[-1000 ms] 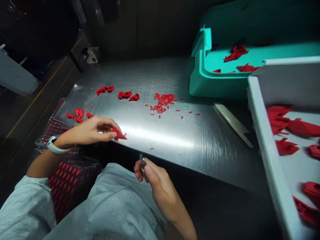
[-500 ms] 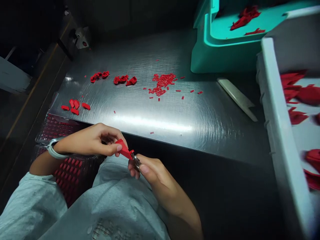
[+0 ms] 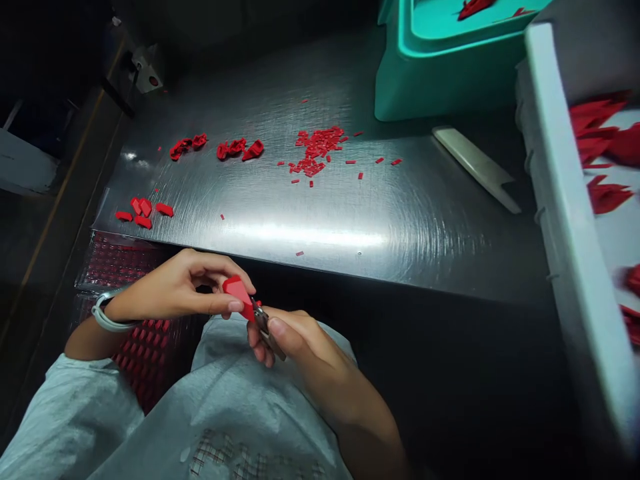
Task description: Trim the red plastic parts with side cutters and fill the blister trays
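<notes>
Fingers of the left hand: what are they doing?

Closed, pinching a red plastic piece between thumb and forefinger, just off the front edge of the bench.

And the right hand?

Closed around small metal nippers. Their tip touches the lower end of the piece, and the two hands are almost touching, above the lap.

What's lying on the bench?

A scatter of tiny red bits, larger red scraps to their left, and a pale flat blade off to the right.

Anything around it?

A teal tray stands at the far side, and a white tray holding red pieces sits at the right. A clear tray of red parts lies beneath the left forearm, which wears a white wristband.
</notes>
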